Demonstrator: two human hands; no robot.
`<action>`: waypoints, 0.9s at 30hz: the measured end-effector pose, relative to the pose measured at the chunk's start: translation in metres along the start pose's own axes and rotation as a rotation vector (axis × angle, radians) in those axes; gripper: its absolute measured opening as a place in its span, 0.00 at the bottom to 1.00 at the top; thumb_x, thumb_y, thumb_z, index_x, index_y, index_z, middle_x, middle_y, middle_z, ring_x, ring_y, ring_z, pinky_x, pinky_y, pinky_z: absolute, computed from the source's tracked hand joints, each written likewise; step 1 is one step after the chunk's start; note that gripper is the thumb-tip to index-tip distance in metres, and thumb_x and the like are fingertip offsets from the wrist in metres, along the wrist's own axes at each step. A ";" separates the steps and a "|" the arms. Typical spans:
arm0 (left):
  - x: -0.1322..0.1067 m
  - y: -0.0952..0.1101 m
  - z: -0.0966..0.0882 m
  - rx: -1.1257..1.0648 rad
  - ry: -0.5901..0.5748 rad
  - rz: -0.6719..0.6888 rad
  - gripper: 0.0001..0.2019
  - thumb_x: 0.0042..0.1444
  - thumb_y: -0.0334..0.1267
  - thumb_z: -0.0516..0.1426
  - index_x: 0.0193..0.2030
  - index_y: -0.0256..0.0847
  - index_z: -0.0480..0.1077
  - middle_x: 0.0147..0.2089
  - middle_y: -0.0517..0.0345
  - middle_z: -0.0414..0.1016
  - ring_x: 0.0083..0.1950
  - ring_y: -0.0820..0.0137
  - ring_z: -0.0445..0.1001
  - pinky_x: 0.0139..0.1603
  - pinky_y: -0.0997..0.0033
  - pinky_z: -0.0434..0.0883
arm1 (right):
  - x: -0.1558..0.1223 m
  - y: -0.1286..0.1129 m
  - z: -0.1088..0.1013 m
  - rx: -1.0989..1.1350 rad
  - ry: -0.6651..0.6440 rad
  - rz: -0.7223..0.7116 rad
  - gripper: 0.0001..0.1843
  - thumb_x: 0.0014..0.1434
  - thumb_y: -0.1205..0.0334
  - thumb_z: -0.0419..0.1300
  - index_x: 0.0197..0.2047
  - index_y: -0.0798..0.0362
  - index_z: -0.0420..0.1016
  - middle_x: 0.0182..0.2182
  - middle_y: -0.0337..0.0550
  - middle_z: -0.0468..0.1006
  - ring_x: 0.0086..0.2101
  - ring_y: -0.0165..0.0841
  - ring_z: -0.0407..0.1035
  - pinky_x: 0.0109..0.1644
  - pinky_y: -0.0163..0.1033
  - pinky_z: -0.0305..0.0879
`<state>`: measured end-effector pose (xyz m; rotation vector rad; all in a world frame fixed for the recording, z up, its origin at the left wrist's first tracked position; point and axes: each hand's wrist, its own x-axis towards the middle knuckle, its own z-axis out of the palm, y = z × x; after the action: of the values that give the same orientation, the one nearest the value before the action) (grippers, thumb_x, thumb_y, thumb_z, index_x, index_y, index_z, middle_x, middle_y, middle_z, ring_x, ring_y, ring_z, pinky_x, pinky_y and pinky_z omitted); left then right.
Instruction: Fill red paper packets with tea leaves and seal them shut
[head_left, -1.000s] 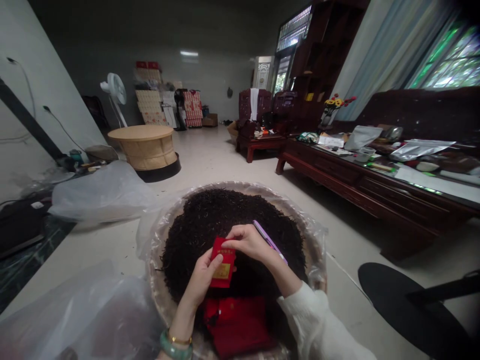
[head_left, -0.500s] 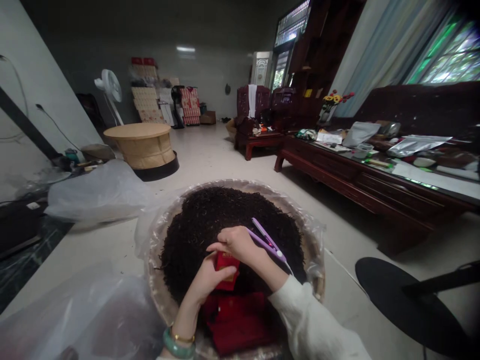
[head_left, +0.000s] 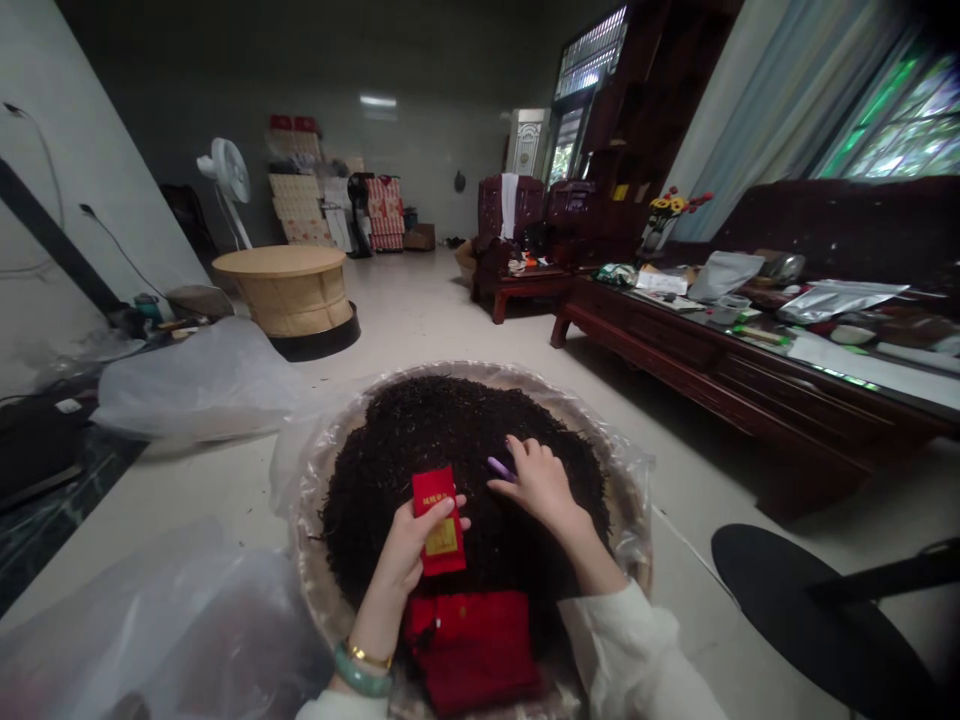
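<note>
My left hand point(head_left: 418, 535) grips a small red tea packet point(head_left: 440, 540) with gold print, thumb across its front. It is upright above a heap of dark, dried, twisted leaves that look like tea point(head_left: 420, 420). My right hand point(head_left: 536, 485) is over the purple two-armed tongs-like tool point(head_left: 501, 468), its thumb and fingers apart around it. Most of that tool is hidden behind the hand. Several flat red packets point(head_left: 476, 650) lie stacked nearest me. Leaves and stack rest in a wide round basket point(head_left: 315, 590) lined with clear plastic.
Clear plastic bags point(head_left: 195, 385) lie on the floor at the left. A round stool-like drum point(head_left: 281, 290) and a white fan point(head_left: 229, 175) stand behind. At the right are a long dark wooden table point(head_left: 720, 370) with clutter and a black round stand base point(head_left: 795, 600).
My right hand has left the packet's top and moved right to the purple tool. My left hand has kept the packet, whose front now shows more fully.
</note>
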<state>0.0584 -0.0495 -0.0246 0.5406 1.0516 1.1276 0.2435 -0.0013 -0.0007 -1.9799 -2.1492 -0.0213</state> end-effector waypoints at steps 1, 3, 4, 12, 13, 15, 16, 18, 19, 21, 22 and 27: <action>0.000 0.001 0.000 -0.015 -0.004 0.000 0.22 0.36 0.37 0.70 0.40 0.33 0.71 0.41 0.41 0.80 0.30 0.61 0.80 0.29 0.67 0.76 | -0.003 0.006 0.004 -0.027 -0.026 0.015 0.36 0.51 0.46 0.64 0.58 0.54 0.62 0.46 0.56 0.71 0.43 0.46 0.67 0.41 0.43 0.60; 0.001 0.002 0.001 -0.031 -0.027 -0.001 0.23 0.36 0.36 0.70 0.40 0.32 0.71 0.41 0.42 0.81 0.30 0.61 0.80 0.30 0.67 0.76 | -0.006 0.013 0.012 -0.031 -0.048 0.045 0.32 0.52 0.49 0.64 0.57 0.54 0.63 0.44 0.55 0.71 0.43 0.46 0.67 0.41 0.43 0.61; 0.001 0.002 0.001 -0.034 -0.043 -0.003 0.23 0.36 0.36 0.70 0.40 0.32 0.72 0.40 0.42 0.81 0.31 0.61 0.80 0.30 0.67 0.77 | -0.007 0.015 0.015 -0.016 -0.049 0.062 0.30 0.53 0.49 0.63 0.55 0.54 0.64 0.44 0.54 0.71 0.43 0.45 0.67 0.41 0.43 0.61; -0.004 0.003 -0.002 0.000 -0.093 -0.011 0.24 0.34 0.38 0.71 0.38 0.33 0.72 0.39 0.42 0.81 0.31 0.60 0.80 0.30 0.68 0.76 | -0.002 0.027 0.043 0.400 0.092 0.117 0.22 0.50 0.57 0.62 0.48 0.55 0.69 0.40 0.48 0.71 0.41 0.40 0.68 0.42 0.42 0.64; -0.005 0.002 -0.002 0.009 -0.089 -0.010 0.24 0.33 0.39 0.71 0.38 0.33 0.72 0.39 0.41 0.81 0.30 0.61 0.80 0.29 0.68 0.76 | 0.000 0.030 0.045 0.469 0.129 0.106 0.22 0.50 0.57 0.62 0.48 0.55 0.69 0.39 0.48 0.70 0.39 0.39 0.68 0.42 0.42 0.64; -0.004 0.001 -0.002 0.027 -0.084 -0.008 0.24 0.32 0.39 0.71 0.37 0.32 0.72 0.38 0.41 0.81 0.29 0.61 0.80 0.29 0.68 0.75 | 0.004 0.035 0.043 0.599 0.189 0.058 0.22 0.50 0.56 0.62 0.47 0.55 0.70 0.38 0.47 0.70 0.36 0.38 0.68 0.40 0.42 0.65; -0.004 0.001 -0.002 0.038 -0.085 -0.008 0.24 0.31 0.40 0.71 0.37 0.32 0.72 0.38 0.41 0.81 0.29 0.62 0.80 0.29 0.68 0.75 | 0.006 0.036 0.038 0.656 0.209 0.014 0.22 0.50 0.55 0.62 0.47 0.55 0.70 0.38 0.47 0.71 0.36 0.38 0.68 0.40 0.42 0.65; -0.004 0.001 -0.001 0.059 -0.089 -0.008 0.25 0.30 0.41 0.72 0.37 0.32 0.72 0.38 0.41 0.81 0.29 0.62 0.80 0.29 0.69 0.75 | 0.008 0.036 0.023 0.743 0.196 -0.119 0.22 0.51 0.54 0.62 0.49 0.54 0.70 0.39 0.46 0.72 0.37 0.37 0.68 0.41 0.42 0.65; -0.003 0.001 -0.001 0.070 -0.093 -0.010 0.25 0.30 0.41 0.72 0.36 0.32 0.73 0.38 0.41 0.81 0.29 0.63 0.80 0.29 0.69 0.74 | 0.009 0.033 0.013 0.772 0.162 -0.205 0.22 0.53 0.54 0.62 0.49 0.53 0.70 0.39 0.46 0.72 0.38 0.36 0.68 0.42 0.41 0.65; -0.003 0.001 0.000 0.085 -0.103 -0.010 0.26 0.29 0.42 0.72 0.36 0.32 0.73 0.37 0.42 0.81 0.29 0.63 0.79 0.29 0.69 0.74 | 0.009 0.024 -0.007 0.790 0.027 -0.384 0.22 0.55 0.53 0.61 0.51 0.53 0.69 0.39 0.44 0.73 0.37 0.34 0.68 0.40 0.39 0.64; -0.003 0.001 0.000 0.091 -0.113 -0.009 0.26 0.29 0.42 0.72 0.36 0.32 0.73 0.37 0.43 0.81 0.28 0.63 0.79 0.29 0.69 0.74 | 0.008 0.018 -0.016 0.785 -0.031 -0.458 0.22 0.55 0.54 0.61 0.52 0.53 0.69 0.40 0.45 0.73 0.37 0.34 0.67 0.40 0.38 0.64; -0.002 -0.001 0.001 0.107 -0.174 0.022 0.24 0.31 0.41 0.71 0.35 0.31 0.75 0.33 0.48 0.81 0.28 0.63 0.79 0.33 0.68 0.73 | 0.002 -0.017 -0.045 0.625 -0.215 -0.642 0.22 0.55 0.54 0.62 0.51 0.55 0.72 0.37 0.45 0.73 0.35 0.33 0.67 0.38 0.35 0.63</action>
<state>0.0594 -0.0519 -0.0245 0.7237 0.9606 1.0278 0.2336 -0.0081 0.0454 -0.9514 -2.4213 0.6910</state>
